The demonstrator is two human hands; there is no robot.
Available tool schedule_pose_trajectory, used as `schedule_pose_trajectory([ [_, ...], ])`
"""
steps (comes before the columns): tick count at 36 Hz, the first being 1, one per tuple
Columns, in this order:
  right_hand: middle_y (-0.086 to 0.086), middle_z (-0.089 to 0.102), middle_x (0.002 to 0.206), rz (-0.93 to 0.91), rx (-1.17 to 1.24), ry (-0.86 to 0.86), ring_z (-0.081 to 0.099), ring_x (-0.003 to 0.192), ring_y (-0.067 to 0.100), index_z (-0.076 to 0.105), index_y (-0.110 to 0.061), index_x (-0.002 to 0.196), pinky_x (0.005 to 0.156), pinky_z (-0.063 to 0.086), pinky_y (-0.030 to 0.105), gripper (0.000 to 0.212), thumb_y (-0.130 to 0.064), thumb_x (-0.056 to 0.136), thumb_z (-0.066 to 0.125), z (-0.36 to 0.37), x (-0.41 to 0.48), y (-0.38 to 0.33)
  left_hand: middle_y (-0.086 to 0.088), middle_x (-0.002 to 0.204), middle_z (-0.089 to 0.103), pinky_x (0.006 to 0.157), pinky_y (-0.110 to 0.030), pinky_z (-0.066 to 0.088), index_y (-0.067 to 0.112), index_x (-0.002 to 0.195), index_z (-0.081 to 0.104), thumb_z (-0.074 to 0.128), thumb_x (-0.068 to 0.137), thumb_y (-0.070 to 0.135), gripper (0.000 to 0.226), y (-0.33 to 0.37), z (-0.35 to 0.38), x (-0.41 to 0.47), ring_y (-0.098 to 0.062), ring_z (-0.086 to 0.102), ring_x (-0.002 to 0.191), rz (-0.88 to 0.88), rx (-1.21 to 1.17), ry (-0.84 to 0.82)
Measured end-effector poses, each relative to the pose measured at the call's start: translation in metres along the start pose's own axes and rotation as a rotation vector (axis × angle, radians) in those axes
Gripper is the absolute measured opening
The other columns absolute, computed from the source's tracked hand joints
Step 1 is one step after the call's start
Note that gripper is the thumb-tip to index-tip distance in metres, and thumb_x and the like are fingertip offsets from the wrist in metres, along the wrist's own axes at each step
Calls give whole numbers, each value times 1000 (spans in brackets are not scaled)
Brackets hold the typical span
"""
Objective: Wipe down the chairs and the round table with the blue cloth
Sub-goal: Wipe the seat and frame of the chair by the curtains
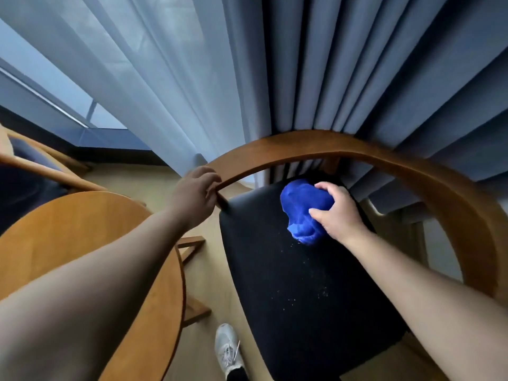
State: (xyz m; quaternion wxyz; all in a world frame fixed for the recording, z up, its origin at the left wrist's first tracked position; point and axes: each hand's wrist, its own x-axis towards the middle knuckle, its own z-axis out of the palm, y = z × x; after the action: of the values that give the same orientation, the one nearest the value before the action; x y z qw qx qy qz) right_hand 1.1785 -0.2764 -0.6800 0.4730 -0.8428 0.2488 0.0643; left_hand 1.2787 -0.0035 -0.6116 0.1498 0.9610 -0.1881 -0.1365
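A wooden chair with a curved back rail (398, 166) and a black seat (302, 284) stands in front of me. My right hand (339, 213) presses a bunched blue cloth (302, 210) onto the far part of the seat. Small pale crumbs speckle the seat's middle. My left hand (196, 196) grips the left end of the curved rail. The round wooden table (68, 237) lies at the lower left, partly under my left forearm.
Grey-blue curtains (357, 64) and a sheer curtain (154, 64) hang right behind the chair. A second wooden chair (35, 166) is at the far left. My white shoe (228, 350) stands on the pale floor between table and chair.
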Motion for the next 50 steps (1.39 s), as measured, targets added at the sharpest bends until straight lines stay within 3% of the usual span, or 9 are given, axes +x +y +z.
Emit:
schedule_pose_trajectory([
  [5,5,50,124,-139,31,-63,50,113,16,56,-11,127,92,28,0,62,-1,70,78,37,33,24,-3,143,39,106,-37,31,17,135,43,51,93,22,43,-21,23,45,-22,34,131,-1,55,13],
  [10,14,24,145,50,-724,-465,45,123,34,9,-24,154,105,40,42,98,-16,78,69,76,44,60,-10,134,46,96,-41,37,13,136,36,41,95,27,43,-33,50,67,-31,46,117,52,90,-11],
  [13,18,14,148,43,-956,-484,37,128,39,3,-24,154,106,34,56,109,-41,73,73,95,42,52,-14,128,50,88,-44,41,9,134,39,34,90,32,49,-35,58,69,-36,50,109,68,168,47],
  [17,20,-10,159,-41,-1060,-405,2,144,49,-3,-19,154,109,18,66,135,-79,57,69,119,43,52,-16,127,51,87,-43,40,7,135,39,32,88,34,55,-38,60,70,-37,51,107,110,217,54],
  [27,8,39,139,-215,-1013,-320,49,115,30,17,-32,153,90,45,39,74,-33,90,54,122,57,67,-16,124,53,83,-42,42,7,136,41,31,89,37,57,-44,63,70,-37,53,102,120,220,53],
  [32,10,36,143,-221,-888,-140,47,117,36,25,-32,151,92,42,44,71,-38,88,59,127,105,34,-16,122,54,82,-41,42,6,135,42,29,88,37,58,-46,64,71,-37,53,100,126,220,64],
  [40,14,38,142,-171,-1061,-234,35,127,40,36,-29,144,103,27,60,66,-62,88,48,182,127,20,-16,123,55,79,-39,44,6,135,44,33,88,36,57,-50,66,70,-37,56,98,169,228,93],
  [46,11,50,128,-224,-1086,-204,45,117,36,52,-25,128,98,35,50,39,-26,90,47,188,120,12,-16,123,55,80,-36,37,5,135,44,33,88,35,56,-50,67,71,-36,55,96,178,255,101],
  [50,13,52,125,-281,-1085,-202,48,113,35,53,-20,128,97,37,48,38,-24,93,41,204,99,5,-16,123,55,79,-38,42,5,135,44,33,88,35,57,-50,67,69,-37,56,95,179,247,94],
])
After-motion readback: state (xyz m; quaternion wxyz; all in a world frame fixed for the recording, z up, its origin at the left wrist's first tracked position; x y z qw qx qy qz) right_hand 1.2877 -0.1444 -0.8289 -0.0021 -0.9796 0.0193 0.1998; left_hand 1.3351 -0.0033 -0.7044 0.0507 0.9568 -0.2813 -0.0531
